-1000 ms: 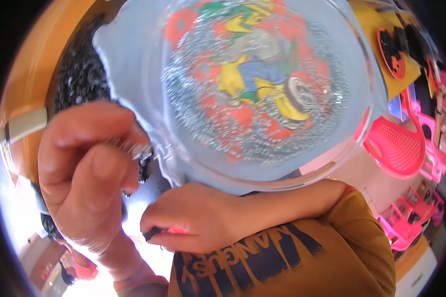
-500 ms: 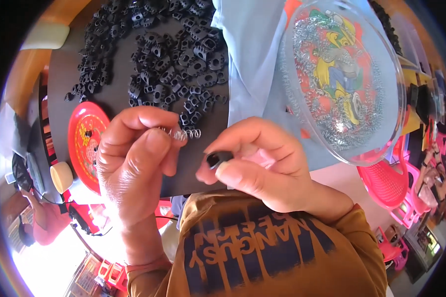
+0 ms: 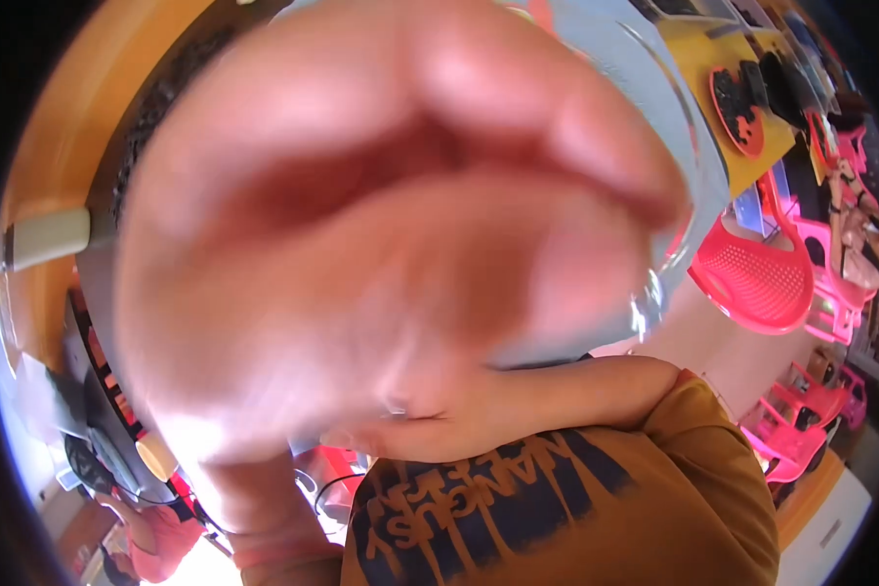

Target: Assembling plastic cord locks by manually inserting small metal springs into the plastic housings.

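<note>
My left hand is raised very close to the camera, large and blurred, with its fingers curled. A small silver coil spring sticks out past its pinched fingertips. Behind and below it lies my right hand, in front of the brown shirt; its fingers are mostly covered, and the small black part it held does not show. At the upper right, part of the clear oval tray shows beyond the left hand. Only a strip of the black plastic pieces is visible at the upper left.
A pink perforated chair stands at the right. Behind it, a red plate with black pieces lies on a yellow surface. A person in pink is at the lower left. A cream object sits near the left edge.
My left hand has come up toward the camera with the spring and now covers most of the table. My right hand has shifted left and down, behind it. The whole view has tilted.
</note>
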Motion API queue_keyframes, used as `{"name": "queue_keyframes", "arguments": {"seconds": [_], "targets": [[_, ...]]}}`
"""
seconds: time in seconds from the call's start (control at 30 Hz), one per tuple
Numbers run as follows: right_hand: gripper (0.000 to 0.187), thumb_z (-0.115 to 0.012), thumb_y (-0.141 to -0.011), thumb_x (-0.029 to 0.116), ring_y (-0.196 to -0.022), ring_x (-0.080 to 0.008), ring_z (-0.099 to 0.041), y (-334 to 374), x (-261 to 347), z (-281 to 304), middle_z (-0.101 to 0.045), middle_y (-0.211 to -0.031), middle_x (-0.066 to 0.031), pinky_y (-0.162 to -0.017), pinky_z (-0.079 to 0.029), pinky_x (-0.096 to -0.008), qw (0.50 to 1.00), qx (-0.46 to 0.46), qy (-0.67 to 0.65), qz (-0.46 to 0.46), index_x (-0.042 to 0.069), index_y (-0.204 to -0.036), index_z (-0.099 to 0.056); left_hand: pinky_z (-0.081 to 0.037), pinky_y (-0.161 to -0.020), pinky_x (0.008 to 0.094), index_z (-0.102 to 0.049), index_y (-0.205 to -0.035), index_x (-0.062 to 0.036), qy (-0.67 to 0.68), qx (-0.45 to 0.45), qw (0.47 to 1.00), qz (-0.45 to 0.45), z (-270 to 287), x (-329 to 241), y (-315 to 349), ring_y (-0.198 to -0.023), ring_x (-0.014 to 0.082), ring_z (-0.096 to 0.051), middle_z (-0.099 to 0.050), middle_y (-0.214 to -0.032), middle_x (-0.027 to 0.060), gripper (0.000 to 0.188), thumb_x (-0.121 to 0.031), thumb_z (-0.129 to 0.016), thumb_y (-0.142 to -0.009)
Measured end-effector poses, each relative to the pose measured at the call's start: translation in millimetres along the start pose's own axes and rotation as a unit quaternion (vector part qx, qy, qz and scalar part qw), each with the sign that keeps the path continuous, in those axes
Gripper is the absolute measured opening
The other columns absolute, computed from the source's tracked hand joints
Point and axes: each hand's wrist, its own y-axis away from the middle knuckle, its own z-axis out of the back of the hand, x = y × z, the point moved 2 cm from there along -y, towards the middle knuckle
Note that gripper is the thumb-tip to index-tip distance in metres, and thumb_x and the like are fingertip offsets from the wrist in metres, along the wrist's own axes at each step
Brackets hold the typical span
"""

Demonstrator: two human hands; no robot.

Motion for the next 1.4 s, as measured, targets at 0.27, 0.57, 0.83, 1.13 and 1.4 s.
{"name": "queue_keyframes", "arguments": {"seconds": [0.27, 0.57, 0.83, 1.13, 1.4], "targets": [[0.021, -0.066, -0.082, 0.015, -0.068, -0.0251, -0.061, 1.7, 0.3, 7.0, -0.060, -0.087, -0.0120, -0.062, -0.049, -0.0355, 0.999, -0.019, -0.014, 0.027, -0.001, -0.093, -0.059, -0.044, -0.065, 0.0231, -0.063, -0.097, 0.0018, -0.346, 0.067, 0.936, 0.000, -29.8, 3.0, -44.5, -0.075, 0.0118, -0.057, -0.061, -0.083, 0.0061, 0.014, 0.001, -0.060, -0.083], [0.022, -0.059, -0.090, -0.002, -0.092, -0.0121, -0.058, 5.4, 5.8, 13.6, -0.059, -0.101, -0.0078, -0.080, -0.045, -0.0257, 0.958, -0.020, -0.263, -0.113, -0.003, -0.111, -0.057, -0.037, -0.057, 0.0177, -0.064, -0.086, 0.0065, -0.060, -0.293, 0.952, 0.064, 0.0, 1.6, 85.8, -0.066, 0.0087, -0.051, -0.057, -0.076, 0.0064, 0.013, -0.001, -0.064, -0.075], [0.028, -0.061, -0.083, -0.010, -0.092, -0.0159, -0.056, 1.0, 5.8, 8.3, -0.058, -0.104, -0.0132, -0.081, -0.042, -0.0273, 0.992, 0.017, -0.101, -0.077, -0.005, -0.111, -0.059, -0.042, -0.058, 0.0221, -0.065, -0.088, 0.0063, 0.084, -0.385, 0.912, 0.111, -16.2, 21.6, 154.6, -0.068, 0.0127, -0.055, -0.058, -0.079, 0.0089, 0.017, -0.001, -0.067, -0.074], [0.024, -0.072, -0.078, -0.001, -0.070, -0.0151, -0.061, -7.4, 1.6, -13.9, -0.064, -0.084, -0.0097, -0.061, -0.045, -0.0256, 0.995, -0.002, 0.094, -0.019, -0.002, -0.101, -0.065, -0.039, -0.055, 0.0239, -0.065, -0.079, 0.0042, 0.052, -0.389, 0.911, 0.130, -9.5, 20.8, 177.4, -0.063, 0.0138, -0.052, -0.059, -0.072, 0.0093, 0.013, -0.007, -0.067, -0.071], [0.026, -0.072, -0.077, -0.004, -0.074, -0.0191, -0.064, -17.9, 1.6, -35.1, -0.066, -0.089, -0.0133, -0.063, -0.050, -0.0258, 0.986, 0.040, 0.160, -0.029, -0.004, -0.101, -0.063, -0.046, -0.055, 0.0295, -0.068, -0.093, -0.0001, -0.099, -0.330, 0.937, 0.062, 2.8, 24.5, 206.2, -0.067, 0.0213, -0.061, -0.063, -0.076, 0.0093, 0.021, 0.005, -0.069, -0.072]]}}
